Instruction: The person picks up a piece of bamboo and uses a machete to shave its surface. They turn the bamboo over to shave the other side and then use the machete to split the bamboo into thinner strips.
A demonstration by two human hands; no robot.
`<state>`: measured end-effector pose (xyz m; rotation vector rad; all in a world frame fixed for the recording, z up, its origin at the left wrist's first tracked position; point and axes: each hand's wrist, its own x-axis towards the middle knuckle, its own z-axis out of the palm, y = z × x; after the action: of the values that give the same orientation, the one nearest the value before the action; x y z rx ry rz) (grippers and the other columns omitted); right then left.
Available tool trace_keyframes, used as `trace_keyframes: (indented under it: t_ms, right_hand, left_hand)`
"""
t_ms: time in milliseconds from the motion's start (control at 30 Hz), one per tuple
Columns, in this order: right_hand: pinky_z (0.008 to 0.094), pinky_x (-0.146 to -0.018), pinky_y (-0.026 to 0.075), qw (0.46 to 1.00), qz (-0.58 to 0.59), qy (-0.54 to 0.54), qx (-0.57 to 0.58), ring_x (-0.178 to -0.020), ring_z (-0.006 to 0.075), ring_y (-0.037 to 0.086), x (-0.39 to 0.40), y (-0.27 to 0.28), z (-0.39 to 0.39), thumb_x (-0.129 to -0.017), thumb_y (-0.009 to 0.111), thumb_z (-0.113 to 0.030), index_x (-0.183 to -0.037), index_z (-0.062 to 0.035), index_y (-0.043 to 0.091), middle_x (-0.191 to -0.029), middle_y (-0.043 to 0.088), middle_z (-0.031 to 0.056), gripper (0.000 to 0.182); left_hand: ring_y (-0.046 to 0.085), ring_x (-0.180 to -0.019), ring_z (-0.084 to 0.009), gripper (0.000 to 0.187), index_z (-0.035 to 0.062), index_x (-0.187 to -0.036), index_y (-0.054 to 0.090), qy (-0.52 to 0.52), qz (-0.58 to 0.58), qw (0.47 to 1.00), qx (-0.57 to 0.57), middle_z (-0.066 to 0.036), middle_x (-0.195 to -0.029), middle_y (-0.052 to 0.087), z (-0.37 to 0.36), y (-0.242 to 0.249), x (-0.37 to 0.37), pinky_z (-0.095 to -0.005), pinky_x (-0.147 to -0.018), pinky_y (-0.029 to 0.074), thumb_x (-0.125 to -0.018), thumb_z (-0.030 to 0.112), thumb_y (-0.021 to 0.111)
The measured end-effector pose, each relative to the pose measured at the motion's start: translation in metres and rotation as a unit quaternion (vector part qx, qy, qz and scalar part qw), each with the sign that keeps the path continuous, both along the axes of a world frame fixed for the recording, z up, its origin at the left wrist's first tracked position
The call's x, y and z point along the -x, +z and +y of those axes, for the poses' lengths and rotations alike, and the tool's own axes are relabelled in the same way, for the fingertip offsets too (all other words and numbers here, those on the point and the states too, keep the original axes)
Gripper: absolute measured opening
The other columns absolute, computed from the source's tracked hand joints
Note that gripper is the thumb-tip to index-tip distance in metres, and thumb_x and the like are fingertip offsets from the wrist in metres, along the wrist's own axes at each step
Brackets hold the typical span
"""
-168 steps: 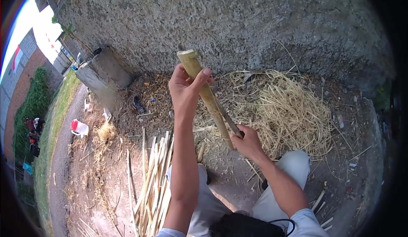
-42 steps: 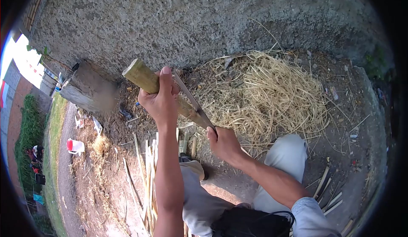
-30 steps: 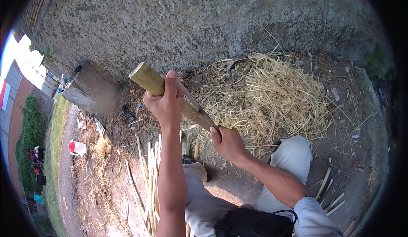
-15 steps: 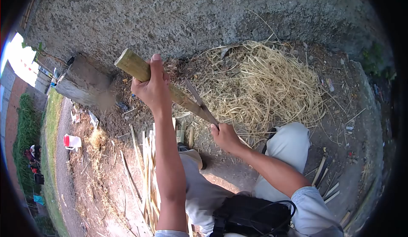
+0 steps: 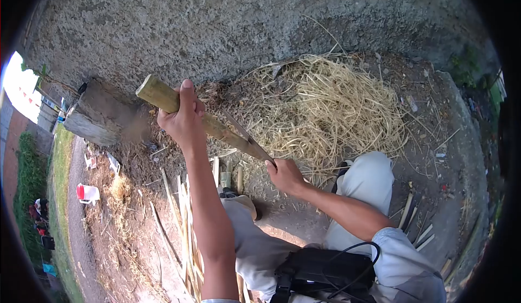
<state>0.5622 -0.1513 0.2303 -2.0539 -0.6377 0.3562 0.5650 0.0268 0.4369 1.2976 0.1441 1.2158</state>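
My left hand (image 5: 183, 119) is wrapped around a bamboo piece (image 5: 156, 93) near its upper end, thumb pointing up along it. The bamboo slants down from upper left toward my right hand (image 5: 285, 176). That hand is closed around the handle of a knife (image 5: 237, 124), whose long, dark, narrow blade points up and left. Along the bamboo's lower part the blade lies against or just over it; exact contact cannot be made out. The handle is mostly hidden in my fist.
A large heap of pale shavings (image 5: 347, 113) lies before a rough wall (image 5: 217, 31). Long split strips (image 5: 187, 238) lie by my left leg, with short bamboo pieces (image 5: 227, 175) near my foot. A white jug with a red lid (image 5: 88, 193) and a log (image 5: 97, 119) are leftward.
The view has shifted slightly to the right. My left hand and the bamboo's upper end sit a little lower, and the blade lies at a flatter angle, closer along the bamboo.
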Motion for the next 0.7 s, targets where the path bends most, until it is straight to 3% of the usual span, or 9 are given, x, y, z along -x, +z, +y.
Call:
trace_keyframes:
  t_ms: [133,167,267,400,433,567,700]
  right_hand:
    - [0.0527,-0.059,0.049,0.999,-0.024,-0.029,-0.021,-0.065,0.0459,0.063,0.019,-0.05,-0.001,-0.096,0.054,-0.028,-0.079,0.005,0.063,-0.067,0.062,0.0271,0.038]
    - [0.0521,-0.061,0.051,0.994,0.049,-0.012,0.095,-0.067,0.0464,0.064,0.014,-0.062,-0.009,-0.096,0.055,-0.029,-0.086,0.0061,0.064,-0.07,0.064,0.0262,0.037]
    - [0.0508,-0.06,0.049,0.99,0.089,-0.02,0.107,-0.06,0.0447,0.063,-0.002,-0.051,-0.013,-0.096,0.056,-0.03,-0.078,0.0078,0.064,-0.068,0.063,0.0281,0.043]
    - [0.0485,-0.061,0.05,0.999,-0.032,0.014,0.018,-0.06,0.0432,0.064,0.004,-0.031,-0.006,-0.097,0.054,-0.029,-0.072,0.0076,0.06,-0.061,0.061,0.0246,0.045]
    - [0.0512,-0.063,0.053,0.999,-0.043,0.017,0.006,-0.065,0.0462,0.065,0.013,-0.034,-0.008,-0.097,0.052,-0.028,-0.08,0.0058,0.064,-0.068,0.065,0.024,0.039]
    - [0.0489,-0.072,0.056,0.957,0.215,0.02,0.193,-0.07,0.0458,0.068,-0.001,-0.075,-0.028,-0.096,0.052,-0.025,-0.083,0.009,0.065,-0.07,0.066,0.0261,0.039]
    - [0.0489,-0.068,0.054,0.98,0.106,0.03,0.166,-0.069,0.0421,0.068,-0.013,-0.062,-0.02,-0.096,0.053,-0.03,-0.087,0.0065,0.066,-0.072,0.068,0.023,0.039]
  left_hand:
    - [0.047,-0.045,-0.006,0.019,0.0033,-0.08,0.06,0.037,0.016,0.999,-0.034,-0.001,-0.061,0.054,-0.011,-0.005,0.002,-0.0219,-0.041,0.036,-0.09,0.013,0.073]
    - [0.046,-0.045,-0.006,0.018,0.0034,-0.081,0.06,0.023,0.008,1.0,-0.011,-0.001,-0.061,0.053,-0.002,-0.007,0.002,-0.0218,-0.041,0.036,-0.09,0.012,0.073]
    - [0.046,-0.045,-0.0056,0.02,0.0039,-0.078,0.06,0.012,-0.003,1.0,0.006,0.0,-0.059,0.052,0.01,-0.005,0.006,-0.0215,-0.041,0.036,-0.089,0.013,0.074]
    - [0.043,-0.045,-0.0055,0.024,0.005,-0.075,0.057,0.016,0.005,1.0,0.023,0.001,-0.057,0.046,0.001,-0.001,0.013,-0.0221,-0.042,0.032,-0.088,0.015,0.076]
    - [0.043,-0.045,-0.0054,0.025,0.0055,-0.075,0.057,0.009,0.01,1.0,0.011,0.001,-0.058,0.046,0.001,-0.004,0.013,-0.0222,-0.042,0.032,-0.088,0.015,0.076]
    - [0.043,-0.044,-0.0057,0.027,0.006,-0.073,0.056,0.003,0.013,1.0,0.027,0.002,-0.058,0.046,0.006,-0.004,0.017,-0.0224,-0.042,0.033,-0.088,0.016,0.077]
    - [0.043,-0.043,-0.0066,0.027,0.0058,-0.072,0.056,0.017,0.016,1.0,0.017,0.002,-0.057,0.046,0.015,-0.004,0.021,-0.0228,-0.041,0.035,-0.088,0.016,0.076]
